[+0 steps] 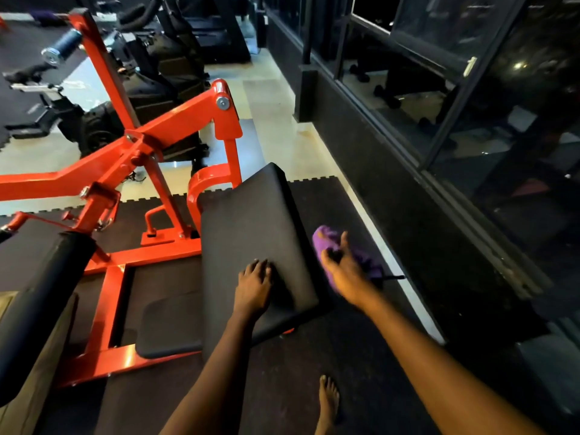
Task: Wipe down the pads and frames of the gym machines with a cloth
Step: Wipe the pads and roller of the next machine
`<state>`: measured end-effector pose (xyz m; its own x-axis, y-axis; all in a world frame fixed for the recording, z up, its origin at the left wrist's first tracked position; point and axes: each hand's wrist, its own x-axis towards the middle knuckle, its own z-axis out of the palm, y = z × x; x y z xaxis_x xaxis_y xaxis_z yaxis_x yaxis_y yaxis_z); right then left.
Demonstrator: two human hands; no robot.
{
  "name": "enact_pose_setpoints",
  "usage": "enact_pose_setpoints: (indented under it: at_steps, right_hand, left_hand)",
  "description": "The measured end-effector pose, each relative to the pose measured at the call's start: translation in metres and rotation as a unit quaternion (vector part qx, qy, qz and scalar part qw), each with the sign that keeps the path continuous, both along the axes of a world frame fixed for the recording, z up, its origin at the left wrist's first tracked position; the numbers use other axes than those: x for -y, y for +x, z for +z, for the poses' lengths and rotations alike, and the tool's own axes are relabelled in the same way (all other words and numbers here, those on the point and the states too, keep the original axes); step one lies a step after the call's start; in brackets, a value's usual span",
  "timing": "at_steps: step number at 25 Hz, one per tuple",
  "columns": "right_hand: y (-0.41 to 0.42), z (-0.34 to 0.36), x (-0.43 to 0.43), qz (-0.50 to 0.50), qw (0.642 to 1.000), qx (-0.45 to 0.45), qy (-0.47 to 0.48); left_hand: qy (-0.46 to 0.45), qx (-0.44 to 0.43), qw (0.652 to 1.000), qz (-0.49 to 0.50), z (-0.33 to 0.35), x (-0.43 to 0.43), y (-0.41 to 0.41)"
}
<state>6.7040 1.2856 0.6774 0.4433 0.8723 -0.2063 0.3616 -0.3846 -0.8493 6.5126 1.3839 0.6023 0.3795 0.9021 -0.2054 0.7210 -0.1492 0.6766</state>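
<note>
- Left hand [255, 279] lies flat, fingers relaxed, on the near black pad [251, 221].
- Right hand [340, 271] grasps the purple cloth [326, 241] at the pad's right edge.

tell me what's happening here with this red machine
A person is cleaning a gym machine with a red frame. Their left hand rests on the large black pad, fingers on its top surface. The right hand grips a purple cloth at the pad's right edge, so that side seems to be what is being wiped. Neither hand is touching the smaller black pad lower down.
</note>
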Motion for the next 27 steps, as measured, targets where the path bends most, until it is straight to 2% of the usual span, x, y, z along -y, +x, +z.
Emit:
enact_pose_setpoints:
  at_steps: [2, 3, 5, 7, 9, 13, 16, 18, 21, 23, 27]
  right_hand:
    - [-0.015, -0.04, 0.015, 0.128, 0.986, 0.091, -0.062]
    - [-0.014, -0.053, 0.019, 0.16, 0.972, 0.161, -0.057]
    - [-0.004, -0.069, 0.019, 0.153, 0.964, 0.214, -0.022]
    - [-0.004, -0.078, 0.011, 0.147, 0.972, 0.181, 0.004]
    - [-0.014, -0.081, -0.004, 0.09, 0.991, 0.1, 0.027]
    - [-0.011, -0.08, -0.071, -0.015, 0.997, 0.069, 0.01]
    - [-0.001, -0.067, -0.136, -0.005, 0.997, 0.076, -0.014]
    - [-0.001, -0.067, -0.155, 0.003, 0.993, 0.119, -0.024]
    - [-0.001, -0.078, -0.132, 0.044, 0.985, 0.158, 0.052]
    - [0.0, -0.089, -0.122, 0.076, 0.981, 0.164, 0.074]
    - [0.012, -0.086, -0.184, 0.074, 0.987, 0.137, 0.029]
  left_hand:
    - [0.004, -0.01, 1.0, -0.014, -0.021, 0.003, -0.008]
    - [0.013, -0.004, 1.0, -0.014, -0.026, 0.004, -0.009]
    - [0.026, 0.005, 1.0, -0.001, -0.026, 0.007, -0.012]
    - [0.045, -0.008, 0.999, 0.013, -0.023, 0.007, -0.012]
    - [0.068, -0.037, 0.997, 0.024, -0.023, 0.006, -0.008]
    - [0.064, -0.068, 0.993, 0.068, -0.027, -0.005, 0.004]
    - [0.076, -0.066, 0.987, 0.124, -0.026, -0.023, 0.019]
    - [0.085, -0.055, 0.98, 0.17, -0.025, -0.041, 0.031]
    - [0.068, -0.034, 0.974, 0.212, -0.027, -0.075, 0.05]
    - [0.043, -0.017, 0.97, 0.237, -0.029, -0.095, 0.061]
    - [0.04, -0.026, 0.959, 0.278, -0.037, -0.104, 0.074]
